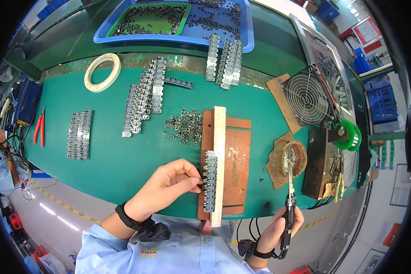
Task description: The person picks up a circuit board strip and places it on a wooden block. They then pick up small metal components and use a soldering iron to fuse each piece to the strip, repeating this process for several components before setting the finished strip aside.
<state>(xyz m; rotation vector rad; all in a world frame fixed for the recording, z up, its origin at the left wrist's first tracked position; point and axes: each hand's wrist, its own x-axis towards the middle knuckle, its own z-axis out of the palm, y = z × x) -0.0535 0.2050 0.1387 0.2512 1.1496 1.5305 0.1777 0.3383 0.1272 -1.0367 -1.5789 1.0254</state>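
Observation:
My left hand [169, 185] is closed in a pinch at the left edge of a narrow strip of small circuit boards [209, 187]. Whatever sits between its fingertips is too small or hidden to name. The strip lies lengthwise against a pale wooden bar [219, 137] fixed on a reddish-brown board [237, 160]. My right hand [278, 230] grips a black soldering iron [288, 214]. Its metal tip points away from me, into a round brown bowl [300, 157] with silvery residue. A pile of small metal parts [185, 127] lies left of the board.
More circuit board strips [146, 98] lie beyond the pile, with another group [80, 134] at left. Red-handled pliers [39, 129] and a tape roll [102, 72] rest leftward. A blue tray [205, 40] stands behind. At right are a fan [307, 96] and a green wire spool [349, 135].

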